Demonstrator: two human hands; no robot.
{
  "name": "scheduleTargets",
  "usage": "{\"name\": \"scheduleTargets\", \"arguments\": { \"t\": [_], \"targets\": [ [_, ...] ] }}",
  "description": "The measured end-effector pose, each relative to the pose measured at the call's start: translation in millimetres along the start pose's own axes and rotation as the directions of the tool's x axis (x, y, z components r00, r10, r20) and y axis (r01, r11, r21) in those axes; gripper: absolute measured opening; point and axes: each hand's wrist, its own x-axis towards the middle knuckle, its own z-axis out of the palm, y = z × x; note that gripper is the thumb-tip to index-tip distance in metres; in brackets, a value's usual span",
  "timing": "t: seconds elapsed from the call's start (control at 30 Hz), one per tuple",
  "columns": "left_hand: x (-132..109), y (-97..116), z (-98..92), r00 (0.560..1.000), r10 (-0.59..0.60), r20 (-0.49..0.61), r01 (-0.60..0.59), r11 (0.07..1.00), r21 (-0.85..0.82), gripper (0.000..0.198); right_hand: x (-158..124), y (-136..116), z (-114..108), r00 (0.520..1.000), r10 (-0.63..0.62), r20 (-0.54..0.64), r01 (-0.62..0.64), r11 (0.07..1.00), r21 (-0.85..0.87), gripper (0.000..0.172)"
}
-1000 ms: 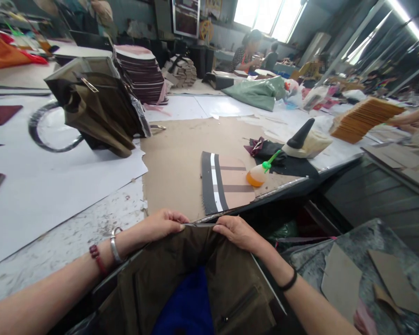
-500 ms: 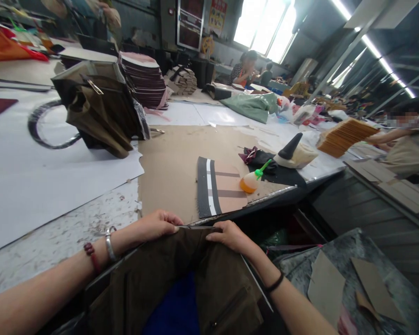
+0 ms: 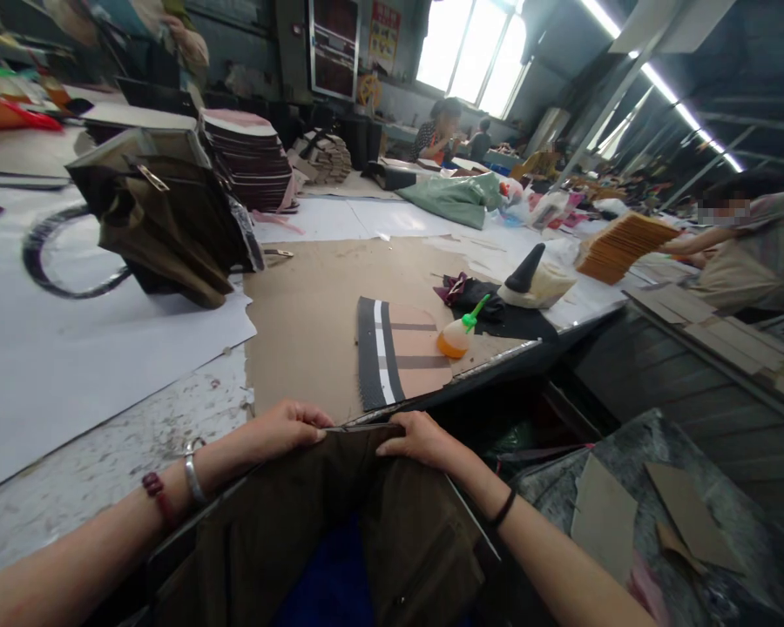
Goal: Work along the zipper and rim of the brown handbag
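Note:
Below the table edge, an open dark brown bag (image 3: 287, 514) faces me, its lining spread wide with a zip on the right side and a blue patch at the bottom. My left hand (image 3: 299, 425) pinches the far rim between thumb and fingers. A short way to the right, my right hand (image 3: 418, 437) grips the same rim, thumb on the inside. Just beyond the hands lies a curved panel (image 3: 408, 353) with dark, white and tan bands. A small bottle (image 3: 456, 338) with orange liquid and a green nozzle is at the panel's right edge.
Another brown bag (image 3: 163, 218) with a wrapped handle stands on the table at left, before stacked panels (image 3: 248, 165). Black cloth and a cone-shaped item (image 3: 526, 270) lie at right. A co-worker (image 3: 751, 244) is near an orange stack (image 3: 627, 246). Card pieces (image 3: 604, 514) lie lower right.
The view has swung slightly, so the table and its things appear shifted left. Both hands keep their hold on the bag's rim, with little visible movement along it.

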Motion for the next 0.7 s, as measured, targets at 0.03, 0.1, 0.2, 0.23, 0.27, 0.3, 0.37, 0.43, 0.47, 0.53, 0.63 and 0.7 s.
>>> {"name": "scheduleTargets", "arguments": {
  "t": [0.03, 0.1, 0.2, 0.23, 0.27, 0.3, 0.37, 0.43, 0.47, 0.53, 0.63, 0.7],
  "targets": [
    [-0.3, 0.5, 0.3, 1.0, -0.004, -0.004, 0.004, 1.0, 0.001, 0.026, -6.5, -8.7, -5.1, 0.999, 0.002, -0.044, -0.005, 0.998, -0.067, 0.032],
    [-0.9, 1.5, 0.8, 1.0, -0.012, -0.019, 0.012, 1.0, -0.002, 0.029, -28.0, -30.9, -11.3, 0.98, -0.021, -0.2, -0.035, 0.962, -0.272, 0.033],
    [-1.8, 4.2, 1.1, 0.999, -0.034, -0.033, 0.034, 0.999, -0.006, 0.034, -72.4, -59.7, 2.1, 0.93, -0.177, -0.321, -0.001, 0.875, -0.484, 0.019],
    [-2.2, 5.4, 1.3, 0.998, -0.041, -0.038, 0.041, 0.999, -0.005, 0.035, -86.1, -63.8, 12.9, 0.943, -0.244, -0.225, 0.116, 0.877, -0.466, 0.02],
    [-2.5, 6.6, 1.5, 0.998, -0.048, -0.045, 0.048, 0.999, -0.004, 0.036, -97.4, -64.4, 25.5, 0.944, -0.324, -0.069, 0.265, 0.863, -0.43, 0.022],
    [-2.7, 7.7, 1.8, 0.997, -0.055, -0.052, 0.055, 0.999, -0.004, 0.037, -105.6, -61.9, 38.4, 0.94, -0.33, 0.085, 0.335, 0.847, -0.413, 0.016],
    [-2.8, 8.9, 2.5, 0.996, -0.06, -0.062, 0.059, 0.998, -0.008, 0.039, -111.5, -51.7, 59.8, 0.982, -0.138, 0.126, 0.182, 0.86, -0.477, 0.02],
    [-2.3, 8.7, 2.9, 0.996, -0.061, -0.063, 0.06, 0.998, -0.014, 0.04, -104.2, -42.7, 71.2, 0.99, 0.068, -0.12, -0.12, 0.858, -0.499, 0.022],
    [-1.9, 8.2, 3.0, 0.996, -0.062, -0.06, 0.061, 0.998, -0.016, 0.041, -96.7, -40.9, 73.7, 0.966, 0.161, -0.203, -0.24, 0.854, -0.463, 0.019],
    [-1.4, 7.5, 3.0, 0.997, -0.064, -0.046, 0.064, 0.998, -0.017, 0.041, -76.7, -43.6, 75.6, 0.914, 0.322, -0.246, -0.393, 0.854, -0.341, 0.014],
    [-2.2, 8.5, 3.2, 0.996, -0.08, -0.027, 0.08, 0.997, 0.004, 0.041, -43.6, -54.0, 79.9, 0.887, 0.414, -0.207, -0.443, 0.888, -0.125, 0.02],
    [-3.6, 10.7, 3.6, 0.995, -0.095, -0.04, 0.096, 0.995, 0.022, 0.041, -25.5, -56.9, 84.3, 0.872, 0.438, -0.219, -0.457, 0.888, -0.043, 0.022]
  ]
}}
